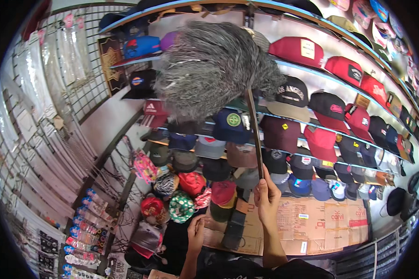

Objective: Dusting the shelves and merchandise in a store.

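My right hand [268, 195] grips the lower end of a dark stick handle [255, 136], thumb laid along it. At the handle's upper end spreads the bushy grey head of a feather duster [209, 66], in front of the upper cap shelves. It hides part of several caps behind it. Lower down, my left hand [196, 228] is raised with its fingers curled together and nothing visible in it. Left of that hand are a green patterned cloth hat [182, 206] and a red one [192, 184]. A navy cap with a round green badge [232, 120] sits just left of the handle.
Caps stand in rows on blue-edged shelves [352, 90], among them a maroon cap [296, 48]. Flattened cardboard [310, 223] covers the low surface at right. A wire grid [87, 62] with hanging packets and chains lines the left wall. Small carded accessories [87, 233] hang below.
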Demonstrator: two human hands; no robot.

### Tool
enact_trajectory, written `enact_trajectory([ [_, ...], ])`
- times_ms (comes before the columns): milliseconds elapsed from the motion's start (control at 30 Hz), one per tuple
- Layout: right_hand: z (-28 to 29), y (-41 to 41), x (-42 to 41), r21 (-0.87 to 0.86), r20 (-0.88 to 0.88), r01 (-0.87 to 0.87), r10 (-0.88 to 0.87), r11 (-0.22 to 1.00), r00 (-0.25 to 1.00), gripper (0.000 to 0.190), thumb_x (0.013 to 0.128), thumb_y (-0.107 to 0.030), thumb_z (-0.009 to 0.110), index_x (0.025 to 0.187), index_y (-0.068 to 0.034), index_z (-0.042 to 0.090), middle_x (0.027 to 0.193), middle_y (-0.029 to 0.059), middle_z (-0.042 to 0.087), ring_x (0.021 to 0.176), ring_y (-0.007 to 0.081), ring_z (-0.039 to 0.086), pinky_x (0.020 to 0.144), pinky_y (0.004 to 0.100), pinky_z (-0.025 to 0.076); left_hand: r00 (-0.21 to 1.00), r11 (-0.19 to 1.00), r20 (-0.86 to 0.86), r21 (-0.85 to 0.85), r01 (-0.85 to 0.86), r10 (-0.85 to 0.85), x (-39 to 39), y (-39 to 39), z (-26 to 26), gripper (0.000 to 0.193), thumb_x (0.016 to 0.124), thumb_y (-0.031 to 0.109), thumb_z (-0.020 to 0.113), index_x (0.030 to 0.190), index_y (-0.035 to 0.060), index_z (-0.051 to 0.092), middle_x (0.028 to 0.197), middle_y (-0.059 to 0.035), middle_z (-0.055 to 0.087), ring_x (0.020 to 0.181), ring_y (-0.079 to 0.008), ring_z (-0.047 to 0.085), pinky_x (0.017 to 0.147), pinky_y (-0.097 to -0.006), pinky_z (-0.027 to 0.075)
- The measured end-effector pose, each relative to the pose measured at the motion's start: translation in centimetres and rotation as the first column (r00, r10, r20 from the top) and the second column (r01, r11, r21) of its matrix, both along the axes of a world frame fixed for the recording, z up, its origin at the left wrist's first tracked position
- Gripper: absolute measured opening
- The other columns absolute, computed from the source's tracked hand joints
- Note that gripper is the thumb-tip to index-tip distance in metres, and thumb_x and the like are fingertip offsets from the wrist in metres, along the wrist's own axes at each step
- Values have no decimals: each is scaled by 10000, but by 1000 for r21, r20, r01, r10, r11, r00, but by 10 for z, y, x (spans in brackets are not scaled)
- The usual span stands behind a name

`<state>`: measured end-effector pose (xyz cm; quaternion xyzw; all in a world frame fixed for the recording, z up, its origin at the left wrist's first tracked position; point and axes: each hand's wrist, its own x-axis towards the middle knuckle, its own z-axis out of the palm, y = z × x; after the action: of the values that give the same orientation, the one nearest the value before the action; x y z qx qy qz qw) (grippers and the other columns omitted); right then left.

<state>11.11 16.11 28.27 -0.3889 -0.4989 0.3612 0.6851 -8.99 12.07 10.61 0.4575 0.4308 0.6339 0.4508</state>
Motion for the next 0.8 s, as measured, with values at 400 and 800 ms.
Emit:
enact_trajectory([
  [400, 12, -73, 150, -22, 87, 185, -183, 982, 979, 416, 1005, -159, 529, 1399, -32, 498, 708, -70, 442, 650, 20, 377, 570, 184, 306, 997, 998, -70, -52, 29, -32, 114, -22, -8, 259, 1034, 177, 447, 1156, -9, 579, 1014, -104, 658, 927, -157, 617, 860, -291, 474],
  [800, 1, -147, 320, -16, 227, 350, -337, 937, 914, 415, 1002, -149, 534, 1397, -25, 501, 721, -53, 455, 653, 41, 401, 581, 201, 347, 987, 981, -39, -123, 150, -156, 285, -64, -25, 254, 1021, 186, 467, 1147, -1, 585, 1008, -94, 657, 919, -162, 631, 850, -280, 466],
])
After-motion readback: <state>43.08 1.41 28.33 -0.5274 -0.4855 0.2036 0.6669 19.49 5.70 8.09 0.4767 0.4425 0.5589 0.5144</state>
